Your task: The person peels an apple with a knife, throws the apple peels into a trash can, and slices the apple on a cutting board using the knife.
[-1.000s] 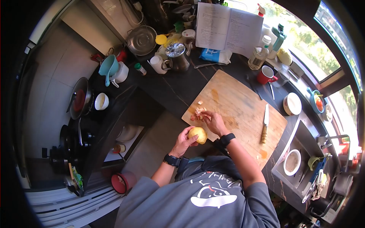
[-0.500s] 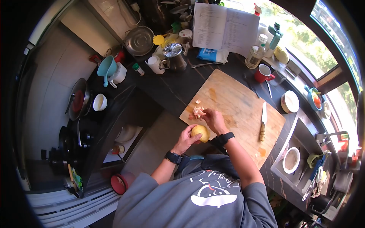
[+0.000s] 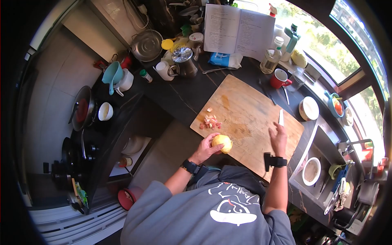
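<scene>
A yellow potato (image 3: 221, 143) rests in my left hand (image 3: 203, 150), its fingers wrapped round it just over the near left edge of the wooden cutting board (image 3: 245, 98). My right hand (image 3: 279, 141) is over the knife (image 3: 281, 117) at the board's right side. Its fingers look apart, and they cover the knife's handle while the blade points away from me. Small chopped pinkish pieces (image 3: 211, 121) lie in a pile on the board's left corner, with one pale bit (image 3: 209, 110) beside them.
Beyond the board stand an open book (image 3: 239, 32), a glass bottle (image 3: 271, 57) and a red mug (image 3: 280, 78). A white bowl (image 3: 309, 108) sits right of the board, near the sink (image 3: 300, 173). Pans (image 3: 83, 108) are on the stove at left.
My right hand has left the chopped pieces and moved right to the knife. The potato stays in my left hand, turned and slightly farther right.
</scene>
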The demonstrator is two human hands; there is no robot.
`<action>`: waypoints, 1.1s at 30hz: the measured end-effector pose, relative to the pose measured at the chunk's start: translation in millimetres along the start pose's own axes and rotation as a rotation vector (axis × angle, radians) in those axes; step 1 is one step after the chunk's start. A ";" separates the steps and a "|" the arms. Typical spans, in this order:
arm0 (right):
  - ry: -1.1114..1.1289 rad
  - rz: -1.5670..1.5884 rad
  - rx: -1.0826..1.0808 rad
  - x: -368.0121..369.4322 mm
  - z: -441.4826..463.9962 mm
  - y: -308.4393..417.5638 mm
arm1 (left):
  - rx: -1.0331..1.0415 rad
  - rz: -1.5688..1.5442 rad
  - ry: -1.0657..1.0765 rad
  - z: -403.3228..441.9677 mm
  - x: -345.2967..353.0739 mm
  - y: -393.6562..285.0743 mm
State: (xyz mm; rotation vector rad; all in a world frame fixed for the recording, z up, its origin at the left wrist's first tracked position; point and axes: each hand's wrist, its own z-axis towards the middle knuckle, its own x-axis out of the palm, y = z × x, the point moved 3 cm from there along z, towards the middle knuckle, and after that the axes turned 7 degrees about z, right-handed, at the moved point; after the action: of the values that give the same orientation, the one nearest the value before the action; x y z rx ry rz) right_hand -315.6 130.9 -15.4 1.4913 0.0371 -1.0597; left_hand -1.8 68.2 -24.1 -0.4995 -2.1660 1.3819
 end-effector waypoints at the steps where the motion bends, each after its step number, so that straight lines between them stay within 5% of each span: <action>1: 0.036 -0.043 0.041 -9.2 2.3 -14.1 | -0.001 0.002 0.009 1.3 2.5 0.2; 3: 0.084 -0.291 -0.007 -29.8 -3.8 -15.2 | -0.002 0.003 0.020 3.5 6.6 2.6; 6: 0.208 -0.329 0.064 -38.1 -22.3 -22.2 | 0.013 0.030 0.076 6.6 14.9 6.3; 17: 0.133 -0.384 0.057 -19.2 -23.0 -49.1 | 0.041 0.205 0.238 43.0 52.3 0.2; 29: 0.092 -0.400 0.022 -14.4 -20.3 -53.6 | 0.123 0.111 0.040 79.2 100.8 42.2; 33: 0.074 -0.420 0.026 -16.3 -18.2 -53.2 | 0.229 0.328 0.022 90.2 104.2 56.0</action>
State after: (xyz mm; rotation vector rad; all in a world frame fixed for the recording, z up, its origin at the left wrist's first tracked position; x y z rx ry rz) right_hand -345.4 167.8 -49.6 1.5844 0.4040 -1.3402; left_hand -137.6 84.6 -82.7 -0.8023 -1.9345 1.7629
